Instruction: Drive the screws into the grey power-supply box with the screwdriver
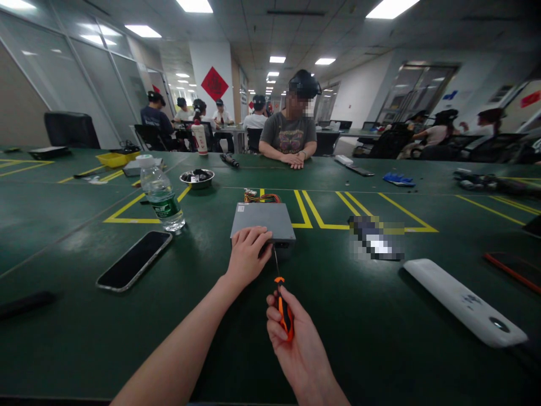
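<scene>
A grey computer power supply (276, 219) lies on the green table, with a bundle of coloured wires (265, 198) coming out behind it. My left hand (248, 252) grips its near left part, fingers over the top and thumb at the near face. In my right hand (298, 338) is a screwdriver (286, 316) with an orange and black handle, fingers wrapped round it. Its thin shaft points away from me, and the tip reaches the near face of the power supply beside my left thumb. Whether the tip sits in a screw, I cannot tell.
Left of the power supply are a water bottle (163, 197), a phone (134, 261) and a metal bowl (197, 179) of small parts. A long white device (462, 301) lies to the right. Across the table a person (289, 135) sits with hands on the tabletop.
</scene>
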`<state>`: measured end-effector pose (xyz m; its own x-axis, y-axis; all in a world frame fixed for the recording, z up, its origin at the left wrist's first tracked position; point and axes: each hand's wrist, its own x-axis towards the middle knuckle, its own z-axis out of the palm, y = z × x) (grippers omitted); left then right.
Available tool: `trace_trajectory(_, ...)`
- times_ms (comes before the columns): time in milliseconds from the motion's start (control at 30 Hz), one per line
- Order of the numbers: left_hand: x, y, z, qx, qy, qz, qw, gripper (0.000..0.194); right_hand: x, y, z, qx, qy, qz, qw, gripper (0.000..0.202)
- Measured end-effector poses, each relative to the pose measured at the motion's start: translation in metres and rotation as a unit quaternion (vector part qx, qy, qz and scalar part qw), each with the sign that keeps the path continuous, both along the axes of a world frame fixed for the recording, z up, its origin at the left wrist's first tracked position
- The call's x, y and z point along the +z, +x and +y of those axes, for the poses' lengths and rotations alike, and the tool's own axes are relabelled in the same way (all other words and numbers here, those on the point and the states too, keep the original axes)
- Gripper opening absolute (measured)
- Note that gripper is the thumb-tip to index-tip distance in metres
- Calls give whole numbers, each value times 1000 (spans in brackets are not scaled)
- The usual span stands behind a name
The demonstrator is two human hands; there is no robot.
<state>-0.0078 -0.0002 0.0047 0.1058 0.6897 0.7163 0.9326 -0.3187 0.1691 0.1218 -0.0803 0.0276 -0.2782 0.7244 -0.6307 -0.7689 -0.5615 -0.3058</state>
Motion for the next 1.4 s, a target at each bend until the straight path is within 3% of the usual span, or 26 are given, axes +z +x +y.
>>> trace_trajectory(233, -1, 0, 0, 2, -4, -2, 1000, 19, 0, -1, -1, 40, -2, 9, 999, 26)
trace_trajectory(500, 0, 0, 0, 2, -2, 1, 1000, 20, -1, 1, -2, 7, 4, 7, 1000, 17)
trace_trajectory(700, -2, 0, 1, 5, -7, -4, 1000, 19, 1, 1, 0, 36, 14, 16, 999, 28)
trace_trajectory(933, 0, 0, -1, 3, -3, -2, 1000, 19, 1, 2, 1, 9, 15, 9, 1000, 20)
trace_trajectory(1100, -1, 1, 0, 4, -2, -3, 1000, 18, -3, 3, 1, 32, 22, 42, 998, 28)
trace_trajectory(1400, 1, 1, 0, 1, 0, 1, 1000, 19, -4, 9, 0, 39, 24, 28, 999, 24)
